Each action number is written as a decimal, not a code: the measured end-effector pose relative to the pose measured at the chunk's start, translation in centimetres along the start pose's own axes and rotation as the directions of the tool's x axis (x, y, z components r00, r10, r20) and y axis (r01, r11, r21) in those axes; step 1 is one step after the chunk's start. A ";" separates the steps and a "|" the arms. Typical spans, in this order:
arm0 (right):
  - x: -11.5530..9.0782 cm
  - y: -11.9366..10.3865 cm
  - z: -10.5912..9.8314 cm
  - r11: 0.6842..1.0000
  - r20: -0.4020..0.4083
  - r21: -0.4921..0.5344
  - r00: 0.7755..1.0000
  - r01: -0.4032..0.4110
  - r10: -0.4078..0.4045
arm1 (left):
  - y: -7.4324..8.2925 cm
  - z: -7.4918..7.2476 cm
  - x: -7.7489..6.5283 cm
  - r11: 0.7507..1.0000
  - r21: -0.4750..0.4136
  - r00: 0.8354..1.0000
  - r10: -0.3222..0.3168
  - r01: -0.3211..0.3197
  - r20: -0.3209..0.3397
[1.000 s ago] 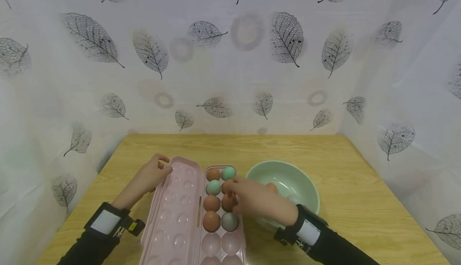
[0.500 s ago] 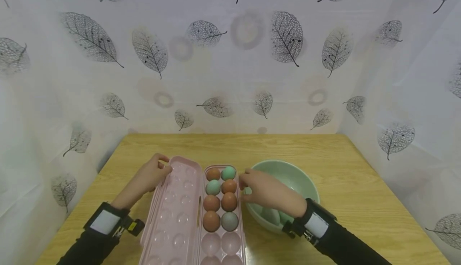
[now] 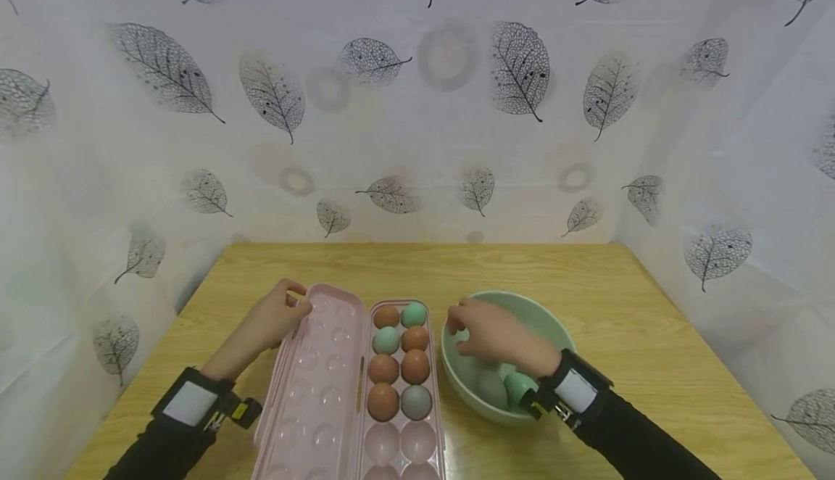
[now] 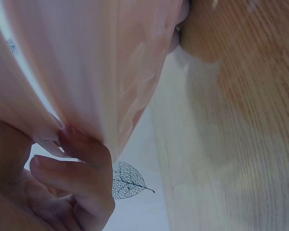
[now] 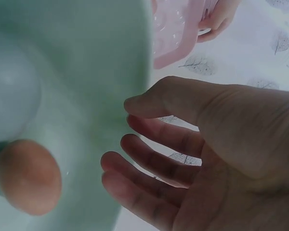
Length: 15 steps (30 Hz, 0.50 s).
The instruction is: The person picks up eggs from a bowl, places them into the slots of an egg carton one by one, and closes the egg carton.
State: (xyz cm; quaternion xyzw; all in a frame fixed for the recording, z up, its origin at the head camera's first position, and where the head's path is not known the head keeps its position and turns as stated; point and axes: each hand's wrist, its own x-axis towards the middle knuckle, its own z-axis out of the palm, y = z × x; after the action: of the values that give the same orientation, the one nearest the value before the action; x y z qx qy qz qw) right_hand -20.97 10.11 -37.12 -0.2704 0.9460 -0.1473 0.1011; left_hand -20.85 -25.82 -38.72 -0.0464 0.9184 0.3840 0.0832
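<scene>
In the head view, a pink plastic egg box lies with its lid (image 3: 313, 393) folded out to the left. My left hand (image 3: 270, 318) holds the lid's far left corner; the left wrist view shows fingers (image 4: 82, 144) curled at the lid's edge (image 4: 86, 72). Brown, green and grey eggs fill the far rows of the base, among them a grey egg (image 3: 415, 401); nearer cups (image 3: 418, 439) hold none. My right hand (image 3: 499, 331) hovers over the green bowl (image 3: 554, 320), fingers loosely bent around nothing. A brown egg (image 5: 29, 177) and a pale grey egg (image 5: 12, 89) lie inside.
A green egg (image 3: 518, 386) also sits in the bowl, partly hidden by the right wrist. The bowl stands just right of the egg box on the wooden table (image 3: 365, 262). A leaf-patterned curtain (image 3: 424, 139) encloses the table's back and sides.
My right hand has drawn back from the egg box to above the bowl, leaving a brown egg in the right column uncovered. The left hand stays on the lid.
</scene>
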 end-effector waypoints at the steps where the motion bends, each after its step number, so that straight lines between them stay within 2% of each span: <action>1: 0.0 0.1 0.0 1.000 0.002 -0.003 1.000 -0.011 0.011 | 0.0 0.0 0.0 1.000 0.001 1.000 0.000 0.000 -0.001; 8: 0.3 0.9 0.2 0.996 0.034 0.006 0.995 -0.094 0.093 | 0.0 0.0 -0.1 1.000 0.006 1.000 0.003 -0.003 -0.002; 15: 0.5 1.8 0.1 0.995 0.041 0.018 0.994 -0.099 0.098 | 0.0 0.0 -0.1 1.000 0.012 1.000 0.003 -0.003 -0.008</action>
State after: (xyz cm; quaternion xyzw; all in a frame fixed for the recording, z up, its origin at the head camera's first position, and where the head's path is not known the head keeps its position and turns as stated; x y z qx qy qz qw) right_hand -22.26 11.30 -37.88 -0.2252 0.9545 -0.1461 0.1296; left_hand -20.73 -25.82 -38.73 -0.0461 0.9211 0.3784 0.0792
